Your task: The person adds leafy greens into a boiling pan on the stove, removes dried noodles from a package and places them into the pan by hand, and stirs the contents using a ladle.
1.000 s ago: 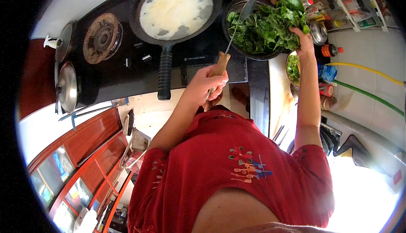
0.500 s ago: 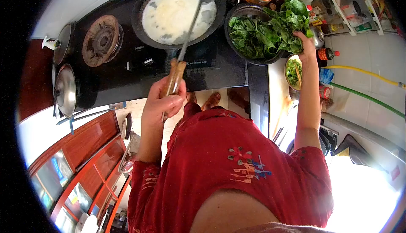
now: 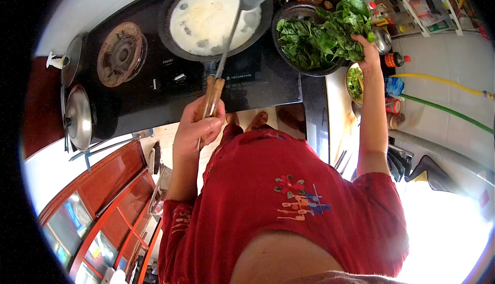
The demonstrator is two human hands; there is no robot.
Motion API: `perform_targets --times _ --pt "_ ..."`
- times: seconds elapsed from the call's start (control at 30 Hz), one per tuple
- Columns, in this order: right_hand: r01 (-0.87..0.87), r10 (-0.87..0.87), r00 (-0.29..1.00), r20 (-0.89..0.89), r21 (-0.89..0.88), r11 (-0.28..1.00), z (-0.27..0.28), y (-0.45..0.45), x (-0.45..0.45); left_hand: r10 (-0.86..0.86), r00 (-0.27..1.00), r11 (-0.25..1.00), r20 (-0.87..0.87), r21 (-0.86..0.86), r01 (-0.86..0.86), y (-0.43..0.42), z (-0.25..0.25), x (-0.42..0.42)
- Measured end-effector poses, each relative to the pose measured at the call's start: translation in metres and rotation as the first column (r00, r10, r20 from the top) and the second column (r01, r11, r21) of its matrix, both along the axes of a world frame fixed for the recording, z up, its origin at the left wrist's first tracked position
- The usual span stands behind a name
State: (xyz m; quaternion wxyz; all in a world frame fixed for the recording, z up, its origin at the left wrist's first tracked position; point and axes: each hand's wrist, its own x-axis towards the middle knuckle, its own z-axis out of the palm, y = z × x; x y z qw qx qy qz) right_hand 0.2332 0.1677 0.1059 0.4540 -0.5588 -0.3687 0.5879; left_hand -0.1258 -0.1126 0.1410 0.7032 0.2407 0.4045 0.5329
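In the head view, the left hand (image 3: 198, 127) has its fingers wrapped around the wooden handle of a turner (image 3: 229, 42). The turner points up the frame, and its flat end is over the right side of the wok (image 3: 165, 31), near the top middle. It is hard to tell if it touches the wok. Inside the wok is a white, milky liquid (image 3: 206, 18).

The right hand (image 3: 367, 54) is at the upper right. It pinches a big bunch of greens (image 3: 356, 23) at its right end, and the leaves hang over the right edge of a black pot (image 3: 296, 11). More leaves lie in that pot, just right of the wok. Both grips are closed and full.

The step in hand looks like lifting the greens while the turner waits over the wok. The next move seems to call for a snug hold, so no leaves drop between pot and wok, and for a turner held out of their way. Wet leaves could make the hot liquid splash.
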Motion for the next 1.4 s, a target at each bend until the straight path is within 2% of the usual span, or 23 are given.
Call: perform_targets --times 0.03,0.13,0.2,0.3,0.5,0.67,0.77,0.87,0.9,1.0,1.07,1.13,1.17,1.2,1.23,1.33,1.4 --pt "0.002 -0.002 1.0 -0.002 -0.011 1.0 -0.001 0.0 0.002 -0.072 0.997 0.997 0.041 0.024 0.071 0.003 -0.003 0.001" --pt "0.019 -0.019 1.0 -0.004 -0.044 0.999 -0.002 0.002 0.006 -0.15 0.988 0.988 -0.044 -0.031 0.149 0.013 -0.012 0.016" --pt "0.047 -0.046 0.999 0.005 -0.068 0.997 -0.001 0.002 0.007 -0.18 0.983 0.981 -0.042 -0.075 0.176 0.02 -0.017 0.027" --pt "0.083 -0.082 0.996 0.027 -0.013 0.996 0.005 -0.006 0.001 -0.244 0.97 0.962 -0.018 -0.132 0.239 0.027 -0.015 0.039" --pt "0.078 -0.081 0.996 -0.03 -0.071 0.994 -0.003 -0.001 0.018 -0.283 0.959 0.953 -0.025 -0.12 0.278 0.026 -0.021 0.041" --pt "0.036 -0.04 0.998 -0.049 -0.09 0.995 -0.003 0.007 0.026 -0.186 0.983 0.977 -0.008 -0.106 0.184 0.022 -0.013 0.027" --pt "0.065 -0.065 0.998 0.008 -0.056 0.996 0.018 0.004 0.007 -0.094 0.995 0.995 -0.029 -0.04 0.093 0.018 -0.011 0.011" --pt "-0.011 0.011 1.0 0.006 0.002 1.0 0.038 0.008 -0.013 0.014 0.998 1.0 -0.054 0.014 -0.014 0.012 -0.007 -0.007" --pt "0.032 -0.03 0.998 0.056 -0.023 0.999 0.044 0.014 -0.022 0.055 0.997 0.998 -0.061 0.026 -0.053 0.009 -0.005 -0.013" --pt "-0.11 0.112 0.993 -0.032 0.081 0.991 0.069 0.011 -0.06 0.189 0.978 0.982 -0.088 0.044 -0.186 -0.001 0.001 -0.028" --pt "-0.175 0.174 0.985 0.022 0.093 0.98 0.077 0.016 -0.087 0.288 0.952 0.957 -0.099 0.056 -0.284 -0.009 0.001 -0.037" --pt "-0.241 0.236 0.97 0.061 0.085 0.967 0.083 0.022 -0.117 0.312 0.944 0.949 -0.106 0.073 -0.305 -0.015 0.006 -0.045" --pt "-0.268 0.268 0.963 0.016 0.105 0.958 0.088 0.015 -0.138 0.327 0.939 0.944 -0.108 0.08 -0.32 -0.019 0.006 -0.05" --pt "-0.343 0.334 0.937 0.105 0.081 0.936 0.092 0.018 -0.15 0.342 0.933 0.939 -0.11 0.085 -0.334 -0.023 0.006 -0.055" --pt "-0.414 0.404 0.91 0.099 0.122 0.902 0.086 0.026 -0.163 0.347 0.933 0.937 -0.099 0.075 -0.34 -0.027 0.005 -0.06" --pt "-0.449 0.456 0.89 0.01 0.204 0.87 0.084 0.01 -0.223 0.405 0.908 0.914 -0.108 0.056 -0.401 -0.035 0.002 -0.068" --pt "-0.548 0.566 0.823 -0.046 0.196 0.813 0.072 0.021 -0.242 0.41 0.905 0.912 -0.114 0.028 -0.409 -0.04 0.0 -0.075"
